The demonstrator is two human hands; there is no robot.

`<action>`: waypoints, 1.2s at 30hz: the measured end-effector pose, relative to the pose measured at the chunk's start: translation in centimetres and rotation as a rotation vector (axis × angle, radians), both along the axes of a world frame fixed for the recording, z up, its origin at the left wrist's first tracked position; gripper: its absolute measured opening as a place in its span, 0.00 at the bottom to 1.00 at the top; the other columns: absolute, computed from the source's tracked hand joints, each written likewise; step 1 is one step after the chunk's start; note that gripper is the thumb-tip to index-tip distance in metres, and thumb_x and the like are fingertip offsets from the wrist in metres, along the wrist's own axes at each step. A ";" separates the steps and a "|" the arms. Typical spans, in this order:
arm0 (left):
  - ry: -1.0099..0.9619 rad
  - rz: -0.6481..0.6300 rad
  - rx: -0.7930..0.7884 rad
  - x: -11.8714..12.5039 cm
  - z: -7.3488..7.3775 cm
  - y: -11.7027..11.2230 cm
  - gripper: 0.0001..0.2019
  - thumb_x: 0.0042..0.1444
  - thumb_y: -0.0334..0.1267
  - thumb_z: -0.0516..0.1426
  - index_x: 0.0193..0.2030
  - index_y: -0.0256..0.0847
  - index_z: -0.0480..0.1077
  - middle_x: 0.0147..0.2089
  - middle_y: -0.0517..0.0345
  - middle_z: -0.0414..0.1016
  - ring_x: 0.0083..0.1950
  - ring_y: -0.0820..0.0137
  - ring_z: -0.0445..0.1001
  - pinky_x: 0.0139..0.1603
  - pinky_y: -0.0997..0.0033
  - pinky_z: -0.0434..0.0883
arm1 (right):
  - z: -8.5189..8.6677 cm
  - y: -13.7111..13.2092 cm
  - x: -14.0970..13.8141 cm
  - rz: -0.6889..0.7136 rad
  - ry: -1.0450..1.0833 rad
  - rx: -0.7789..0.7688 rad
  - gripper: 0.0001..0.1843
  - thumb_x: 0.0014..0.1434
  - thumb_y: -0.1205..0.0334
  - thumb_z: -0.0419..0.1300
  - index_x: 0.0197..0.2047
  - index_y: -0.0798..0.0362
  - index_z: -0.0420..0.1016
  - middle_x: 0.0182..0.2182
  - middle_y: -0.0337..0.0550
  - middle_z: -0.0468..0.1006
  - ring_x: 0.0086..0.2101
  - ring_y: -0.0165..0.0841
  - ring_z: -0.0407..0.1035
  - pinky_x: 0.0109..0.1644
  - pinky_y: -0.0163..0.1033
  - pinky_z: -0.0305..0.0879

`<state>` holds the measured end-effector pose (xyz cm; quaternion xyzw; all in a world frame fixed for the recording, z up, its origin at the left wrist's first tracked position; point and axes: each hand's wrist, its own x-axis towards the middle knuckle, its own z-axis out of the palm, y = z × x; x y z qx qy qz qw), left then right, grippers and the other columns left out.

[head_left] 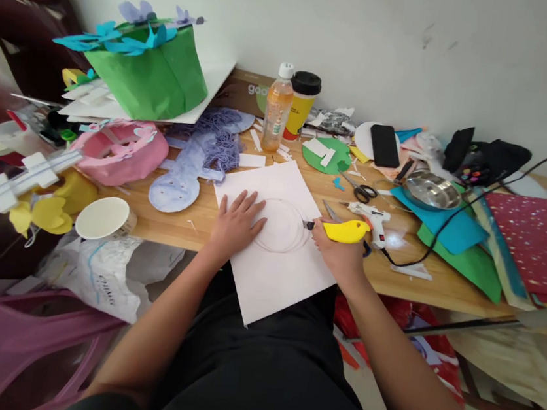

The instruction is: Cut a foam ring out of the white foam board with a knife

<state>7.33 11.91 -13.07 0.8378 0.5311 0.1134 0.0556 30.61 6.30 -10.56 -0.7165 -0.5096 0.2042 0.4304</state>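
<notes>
A white board lies tilted across the table's front edge and over my lap. Several overlapping thin circles are marked on it. My left hand rests flat on the board, fingers spread, at the circles' left side. In my right hand is a yellow-handled craft knife, its black front end at the circles' right edge. Its blade is too small to make out. Just beyond that hand lie a white glue gun and black-handled scissors.
A green paper basket, a pink paper ring and a paper cup stand left. A drink bottle and yellow cup are behind the board. A phone, metal bowl and black cord lie right.
</notes>
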 end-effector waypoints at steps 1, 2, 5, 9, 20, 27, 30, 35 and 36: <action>0.002 0.000 0.001 0.0 0.0 0.0 0.25 0.71 0.50 0.45 0.70 0.49 0.63 0.76 0.58 0.56 0.78 0.59 0.51 0.76 0.38 0.44 | -0.1 0.0 -0.2 -0.018 0.009 0.006 0.13 0.55 0.51 0.63 0.30 0.52 0.79 0.20 0.41 0.77 0.20 0.34 0.70 0.26 0.38 0.68; 0.004 0.000 0.001 -0.1 0.0 0.0 0.25 0.71 0.50 0.45 0.70 0.49 0.63 0.76 0.58 0.55 0.78 0.59 0.51 0.76 0.39 0.44 | -0.2 0.0 -0.3 -0.036 0.025 0.016 0.13 0.55 0.50 0.63 0.30 0.52 0.79 0.21 0.42 0.78 0.21 0.35 0.70 0.26 0.38 0.68; 0.007 -0.012 -0.011 -0.2 0.0 0.1 0.24 0.71 0.51 0.45 0.70 0.51 0.63 0.77 0.60 0.55 0.78 0.59 0.51 0.77 0.39 0.43 | -0.6 0.0 -0.8 -0.052 0.030 0.088 0.14 0.54 0.50 0.63 0.31 0.53 0.79 0.26 0.47 0.81 0.26 0.38 0.75 0.31 0.40 0.72; 0.006 -0.006 -0.019 0.0 0.1 0.2 0.25 0.70 0.51 0.46 0.70 0.51 0.63 0.76 0.59 0.56 0.77 0.58 0.52 0.76 0.38 0.43 | -0.7 -0.3 -1.0 -0.015 -0.062 0.144 0.14 0.55 0.50 0.62 0.31 0.53 0.79 0.30 0.49 0.84 0.32 0.41 0.78 0.38 0.41 0.75; -0.056 0.032 -0.026 0.4 -0.2 0.0 0.25 0.68 0.51 0.48 0.69 0.53 0.64 0.76 0.56 0.57 0.77 0.53 0.52 0.75 0.31 0.39 | 0.5 -1.2 -1.5 -0.024 -0.132 0.048 0.13 0.59 0.51 0.60 0.29 0.51 0.76 0.24 0.46 0.80 0.28 0.40 0.77 0.34 0.41 0.74; -0.052 0.029 -0.020 0.4 -0.2 0.0 0.25 0.69 0.51 0.48 0.69 0.52 0.64 0.76 0.56 0.57 0.77 0.54 0.52 0.75 0.32 0.39 | 0.5 -1.4 -1.3 -0.057 -0.002 -0.026 0.15 0.57 0.49 0.62 0.31 0.53 0.78 0.23 0.48 0.80 0.26 0.40 0.76 0.29 0.41 0.73; -0.050 0.013 -0.020 0.3 -0.3 0.1 0.25 0.69 0.50 0.47 0.69 0.50 0.64 0.76 0.55 0.57 0.77 0.54 0.52 0.75 0.31 0.39 | 0.6 -1.3 -1.3 -0.061 0.010 -0.040 0.15 0.58 0.49 0.61 0.31 0.53 0.78 0.21 0.46 0.78 0.24 0.39 0.75 0.29 0.41 0.73; -0.066 -0.027 -0.036 -0.2 -0.2 0.3 0.24 0.70 0.51 0.47 0.69 0.50 0.64 0.76 0.57 0.56 0.77 0.55 0.53 0.75 0.32 0.39 | 0.1 -1.2 -2.0 -0.087 -0.135 0.011 0.15 0.60 0.51 0.59 0.28 0.53 0.75 0.23 0.48 0.79 0.27 0.40 0.77 0.34 0.42 0.73; -0.068 -0.030 -0.040 -0.2 -0.2 0.4 0.24 0.70 0.51 0.47 0.69 0.51 0.64 0.76 0.57 0.56 0.77 0.55 0.52 0.75 0.33 0.39 | -0.1 -1.3 -2.3 -0.079 -0.166 0.033 0.15 0.60 0.52 0.59 0.28 0.53 0.74 0.23 0.49 0.78 0.28 0.41 0.77 0.34 0.42 0.73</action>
